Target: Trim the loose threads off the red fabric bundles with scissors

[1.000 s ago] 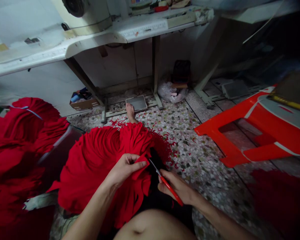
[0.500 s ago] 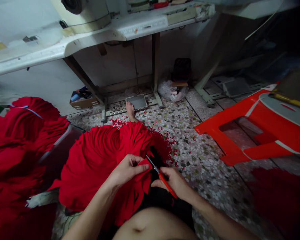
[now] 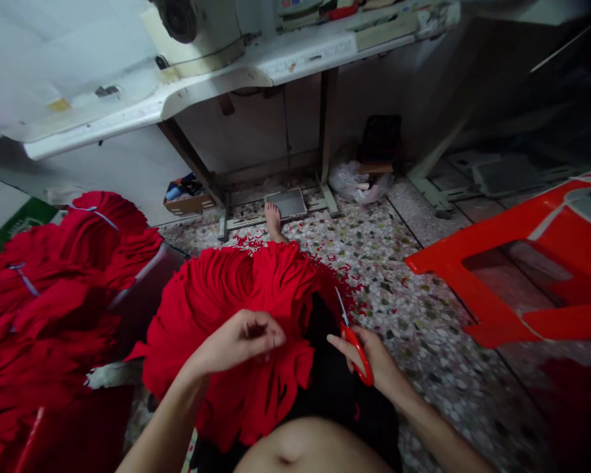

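Note:
My right hand (image 3: 369, 355) grips red-handled scissors (image 3: 357, 355), their slim blades pointing up and away from me, clear of the cloth. My left hand (image 3: 243, 338) hovers just over a big fanned pile of red fabric pieces (image 3: 211, 295) across my lap. Its fingers are loosely curled and apart from the thumb, with no cloth seen between them. The pile's right edge hangs over my black-clothed thigh (image 3: 329, 355), a small red scrap lying on the cloth there.
More red fabric bundles (image 3: 98, 230), some tied with pale strips, are heaped at left. A sewing machine table (image 3: 217, 85) spans the front, with a pedal (image 3: 288, 202) under my bare foot. An orange stool (image 3: 512, 243) stands at right. Red clippings litter the speckled floor (image 3: 374, 263).
My left hand has let go of the red piece it pinched and moved back over the pile. The scissors have moved right, away from the fabric. The view has shifted left.

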Demonstrator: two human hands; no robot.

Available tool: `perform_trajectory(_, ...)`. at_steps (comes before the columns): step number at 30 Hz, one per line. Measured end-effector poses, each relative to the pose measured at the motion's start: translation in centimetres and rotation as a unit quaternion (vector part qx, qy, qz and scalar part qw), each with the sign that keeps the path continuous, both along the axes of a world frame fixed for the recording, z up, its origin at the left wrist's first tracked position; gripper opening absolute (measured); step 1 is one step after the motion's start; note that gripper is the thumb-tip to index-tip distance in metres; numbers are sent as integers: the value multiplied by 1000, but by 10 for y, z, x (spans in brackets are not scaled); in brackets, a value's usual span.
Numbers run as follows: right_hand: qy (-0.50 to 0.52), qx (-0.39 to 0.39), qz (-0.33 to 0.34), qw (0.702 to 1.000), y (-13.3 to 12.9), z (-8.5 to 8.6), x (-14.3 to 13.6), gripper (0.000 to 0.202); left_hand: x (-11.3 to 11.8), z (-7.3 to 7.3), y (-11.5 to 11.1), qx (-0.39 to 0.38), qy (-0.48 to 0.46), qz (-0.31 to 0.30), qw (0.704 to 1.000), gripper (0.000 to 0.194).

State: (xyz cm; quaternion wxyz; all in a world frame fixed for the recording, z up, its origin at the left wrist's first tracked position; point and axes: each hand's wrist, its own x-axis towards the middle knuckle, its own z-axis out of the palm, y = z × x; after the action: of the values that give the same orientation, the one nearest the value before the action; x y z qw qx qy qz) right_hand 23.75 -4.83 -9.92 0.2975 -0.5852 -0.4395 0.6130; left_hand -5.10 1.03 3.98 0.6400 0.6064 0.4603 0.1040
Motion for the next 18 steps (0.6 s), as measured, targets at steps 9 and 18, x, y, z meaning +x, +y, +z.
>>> perform_trajectory(9,20,-7,4,1000,6,10,-17,49,19,-42,32,261,283,86,919,16)
perform_trajectory(18,34,-4,-6,999,1,3,-10,52,22,-21,42,81,-42,159,983,29)
